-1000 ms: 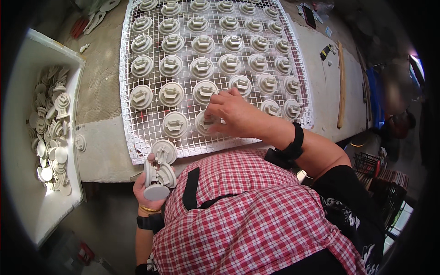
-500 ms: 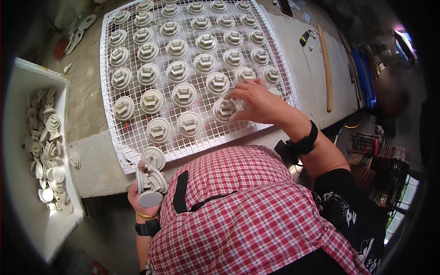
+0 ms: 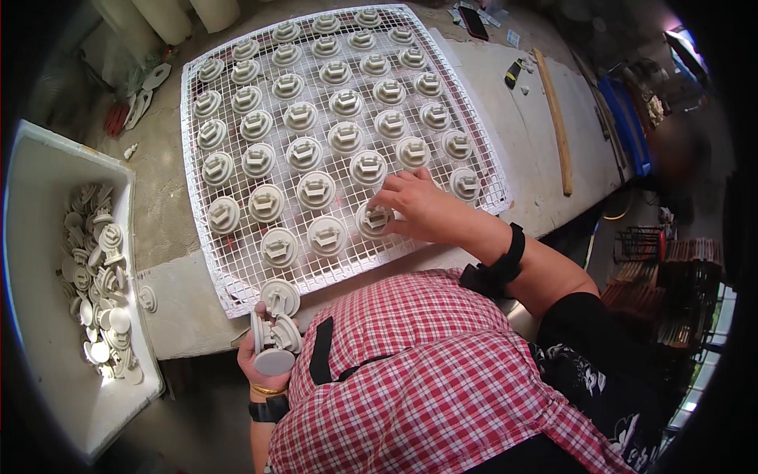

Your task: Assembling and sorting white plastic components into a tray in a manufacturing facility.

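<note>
Two hands in head view, only one view. Right hand [image 3: 418, 207] lies palm down on the white wire rack [image 3: 201, 79], fingers [image 3: 387, 204] curled loosely round a pale round cap piece [image 3: 374, 220] in the front row, pinching its raised middle tab; piece sits flat on the mesh. Left hand [image 3: 264, 355] is below the counter [image 3: 537, 126] edge, closed round a small stack of the same pieces [image 3: 275, 341], held on edge, one flat disc face toward camera. One more single piece [image 3: 280, 296] lies at the rack's front edge just above that stack.

Versus the earlier frames: right hand has shifted from farther right on the rack to the front row nearer the middle; rack sits lower and more central in frame, so the head has moved; left hand keeps the stack in the same grip.

Pieces look off-white, matte, round with stepped rim and a blocky tab on top, set in neat rows all over the rack, not touching each other. White bin [image 3: 47, 189] at left holds a loose heap of the same pieces. Wooden stick [image 3: 556, 118] lies on the counter right of the rack
</note>
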A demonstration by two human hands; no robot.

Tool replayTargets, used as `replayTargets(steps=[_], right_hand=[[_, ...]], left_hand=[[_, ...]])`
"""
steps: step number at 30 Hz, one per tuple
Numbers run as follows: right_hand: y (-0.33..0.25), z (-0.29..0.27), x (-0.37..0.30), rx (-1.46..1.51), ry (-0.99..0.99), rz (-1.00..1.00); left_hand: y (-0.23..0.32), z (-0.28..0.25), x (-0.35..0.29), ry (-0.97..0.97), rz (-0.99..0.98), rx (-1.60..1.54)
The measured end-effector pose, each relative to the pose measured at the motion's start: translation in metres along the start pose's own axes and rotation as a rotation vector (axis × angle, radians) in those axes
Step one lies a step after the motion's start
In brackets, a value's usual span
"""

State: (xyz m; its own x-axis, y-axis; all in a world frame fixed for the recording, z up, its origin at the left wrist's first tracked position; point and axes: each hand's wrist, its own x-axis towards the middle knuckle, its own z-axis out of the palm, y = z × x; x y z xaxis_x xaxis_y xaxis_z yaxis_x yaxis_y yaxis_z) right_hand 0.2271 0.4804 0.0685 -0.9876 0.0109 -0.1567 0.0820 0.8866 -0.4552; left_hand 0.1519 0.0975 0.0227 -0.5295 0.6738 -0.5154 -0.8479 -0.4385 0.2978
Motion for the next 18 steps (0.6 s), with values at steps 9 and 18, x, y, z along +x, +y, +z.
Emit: replayTargets(steps=[9, 18], right_hand=[[0.043, -0.037, 0.083, -0.096, 0.354, 0.200], [0.086, -0.019, 0.149, -0.100, 0.332, 0.320]], left_hand=[[-0.008, -0.006, -0.007, -0.027, 0.031, -0.035], [-0.014, -0.011, -0.014, 0.103, 0.094, -0.111]])
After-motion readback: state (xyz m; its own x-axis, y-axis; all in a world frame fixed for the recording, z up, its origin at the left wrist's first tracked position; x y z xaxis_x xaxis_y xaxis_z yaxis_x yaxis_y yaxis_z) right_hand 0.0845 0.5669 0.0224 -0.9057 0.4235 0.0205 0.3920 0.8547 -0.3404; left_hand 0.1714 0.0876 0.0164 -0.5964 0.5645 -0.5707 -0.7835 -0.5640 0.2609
